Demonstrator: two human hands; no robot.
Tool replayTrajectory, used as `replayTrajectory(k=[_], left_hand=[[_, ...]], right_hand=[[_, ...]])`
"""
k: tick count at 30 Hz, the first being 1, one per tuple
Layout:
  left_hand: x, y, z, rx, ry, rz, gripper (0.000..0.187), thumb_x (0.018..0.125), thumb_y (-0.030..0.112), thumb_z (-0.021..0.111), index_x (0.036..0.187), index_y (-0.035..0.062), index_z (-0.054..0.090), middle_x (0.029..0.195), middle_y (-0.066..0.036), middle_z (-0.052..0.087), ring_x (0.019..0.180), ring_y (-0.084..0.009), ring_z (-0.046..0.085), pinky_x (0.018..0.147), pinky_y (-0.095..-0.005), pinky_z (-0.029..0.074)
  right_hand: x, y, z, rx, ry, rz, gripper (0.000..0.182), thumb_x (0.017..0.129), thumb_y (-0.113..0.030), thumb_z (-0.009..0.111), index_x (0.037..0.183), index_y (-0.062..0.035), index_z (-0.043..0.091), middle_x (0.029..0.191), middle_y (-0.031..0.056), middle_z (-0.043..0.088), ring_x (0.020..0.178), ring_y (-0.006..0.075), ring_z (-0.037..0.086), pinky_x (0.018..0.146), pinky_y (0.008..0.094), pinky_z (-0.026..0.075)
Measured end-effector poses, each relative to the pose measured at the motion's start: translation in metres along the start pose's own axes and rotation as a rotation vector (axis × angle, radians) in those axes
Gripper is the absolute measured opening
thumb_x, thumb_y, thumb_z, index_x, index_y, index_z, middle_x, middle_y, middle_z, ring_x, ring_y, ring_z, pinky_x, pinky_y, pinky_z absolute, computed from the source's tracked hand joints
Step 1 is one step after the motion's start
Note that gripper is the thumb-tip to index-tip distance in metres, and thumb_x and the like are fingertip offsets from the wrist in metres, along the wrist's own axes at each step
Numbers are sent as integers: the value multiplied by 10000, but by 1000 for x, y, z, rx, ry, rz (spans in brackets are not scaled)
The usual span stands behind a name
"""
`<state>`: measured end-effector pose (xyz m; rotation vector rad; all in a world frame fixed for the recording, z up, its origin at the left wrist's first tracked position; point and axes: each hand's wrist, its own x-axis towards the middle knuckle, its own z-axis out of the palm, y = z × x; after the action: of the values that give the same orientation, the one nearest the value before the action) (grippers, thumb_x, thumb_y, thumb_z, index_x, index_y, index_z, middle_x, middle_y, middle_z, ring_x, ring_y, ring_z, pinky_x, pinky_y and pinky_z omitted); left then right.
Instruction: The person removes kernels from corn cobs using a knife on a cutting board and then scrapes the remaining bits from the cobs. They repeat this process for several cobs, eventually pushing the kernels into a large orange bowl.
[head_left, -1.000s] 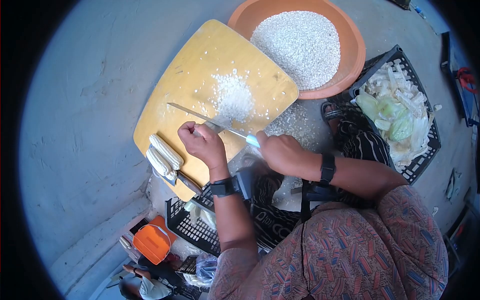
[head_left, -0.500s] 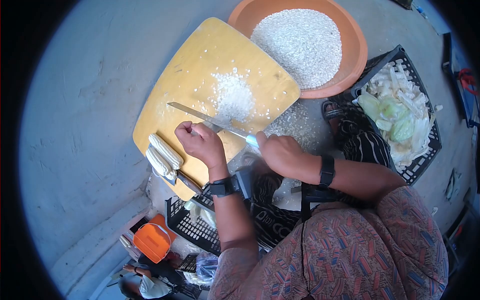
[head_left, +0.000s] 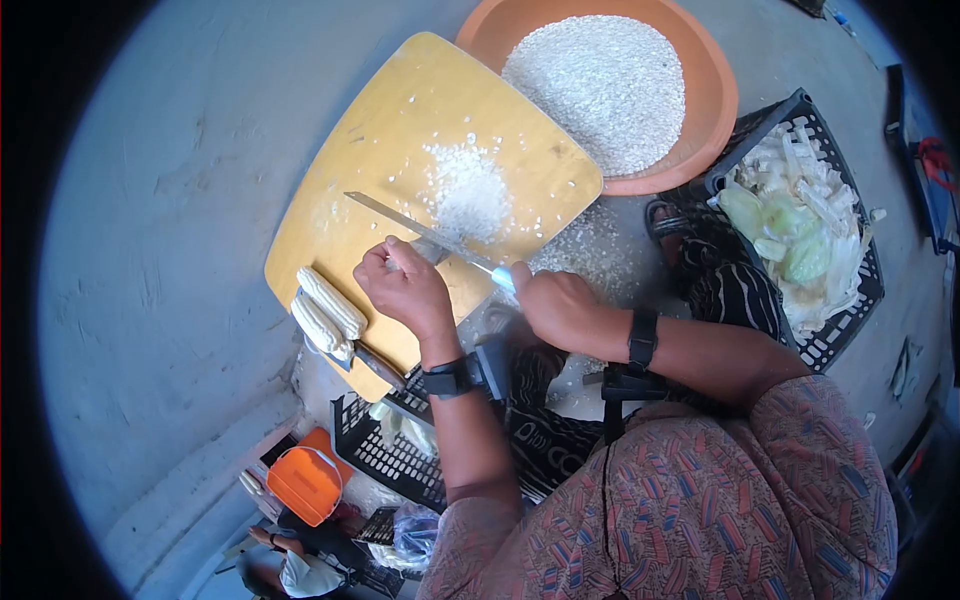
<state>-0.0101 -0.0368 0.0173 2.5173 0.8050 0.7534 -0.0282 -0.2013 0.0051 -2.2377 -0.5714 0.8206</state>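
Note:
My right hand (head_left: 562,308) is wrapped round the light-blue handle of a long knife (head_left: 405,220), whose blade points up and left over the yellow board (head_left: 400,130). Just below the blade is my left hand (head_left: 405,290), its fingers curled; what they hold is mostly hidden, with only a greyish-white bit showing beside the blade. White kernels (head_left: 470,190) are heaped on the board beyond the knife. At the board's lower left lie white corn cobs (head_left: 332,302) on a second knife with a dark handle (head_left: 378,364).
An orange basin (head_left: 715,110) full of white kernels adjoins the board. Black crates stand right (head_left: 872,270), holding husks, and below the board (head_left: 370,450). An orange container (head_left: 303,485) and another person (head_left: 290,565) are lower left. Kernels litter the floor.
The knife has shifted slightly right and its tip now sits a little nearer the board's middle. My left hand has turned slightly, with its fingertips higher.

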Motion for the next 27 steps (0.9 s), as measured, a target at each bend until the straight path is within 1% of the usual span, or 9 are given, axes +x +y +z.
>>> replayTrajectory(k=[6, 8, 11, 18, 20, 21, 24, 26, 27], left_hand=[[-3, -4, -6, -9, -28, -69, 211, 857, 180, 541, 780, -18, 537, 813, -154, 499, 738, -288, 503, 696, -386, 407], [-7, 0, -6, -15, -34, -59, 211, 853, 182, 549, 781, -16, 535, 813, -155, 499, 738, -289, 503, 696, -388, 406], [-8, 5, -7, -13, -41, -34, 211, 847, 186, 560, 782, -12, 530, 813, -155, 497, 739, -290, 502, 696, -390, 405], [-6, -12, 0, -56, -4, -56, 243, 856, 203, 552, 756, -14, 509, 785, -154, 504, 718, -270, 501, 679, -379, 407], [0, -23, -1, -93, -2, -127, 260, 858, 212, 551, 745, -17, 501, 755, -148, 510, 693, -257, 499, 664, -374, 409], [1, -25, -2, -132, -3, -201, 278, 860, 220, 551, 735, -20, 492, 726, -143, 516, 668, -245, 497, 649, -370, 410], [1, -30, -2, -142, -20, -204, 301, 862, 232, 553, 722, -24, 482, 671, -130, 519, 620, -229, 489, 618, -368, 411], [1, -31, -2, -121, -29, -196, 300, 861, 234, 552, 721, -22, 481, 662, -130, 517, 611, -234, 486, 615, -373, 411], [2, -30, -3, -96, -40, -187, 299, 861, 236, 552, 721, -19, 480, 654, -130, 516, 601, -239, 482, 611, -378, 411]], right_hand=[[8, 1, 18, 106, 37, 0, 163, 816, -58, 438, 939, 49, 447, 728, 253, 592, 699, 407, 607, 625, 483, 476], [14, 5, 24, -44, 121, -98, 162, 853, -81, 419, 912, 63, 464, 621, 171, 596, 586, 338, 613, 490, 429, 466], [22, 8, 36, -52, 241, -127, 140, 846, -85, 429, 881, 45, 469, 595, 165, 590, 574, 332, 614, 486, 420, 473], [39, 12, 28, 11, 248, -105, 111, 825, -57, 445, 873, 40, 469, 624, 177, 597, 576, 334, 616, 512, 411, 490], [35, 9, 20, 201, 171, -20, 120, 819, -44, 445, 892, 49, 465, 637, 182, 597, 576, 339, 614, 521, 415, 487], [34, 8, 22, 201, 168, -21, 120, 819, -44, 445, 892, 49, 465, 637, 182, 597, 576, 339, 614, 521, 415, 487], [26, 3, 23, 11, 255, -80, 132, 821, -42, 437, 905, 57, 462, 626, 175, 592, 573, 339, 609, 520, 424, 479], [19, -3, 13, 42, 135, -22, 170, 823, -101, 503, 912, 36, 455, 697, 224, 594, 646, 393, 605, 570, 468, 477], [18, -4, 12, 40, 136, -21, 170, 823, -101, 503, 912, 36, 455, 697, 224, 594, 646, 393, 605, 570, 468, 477]])
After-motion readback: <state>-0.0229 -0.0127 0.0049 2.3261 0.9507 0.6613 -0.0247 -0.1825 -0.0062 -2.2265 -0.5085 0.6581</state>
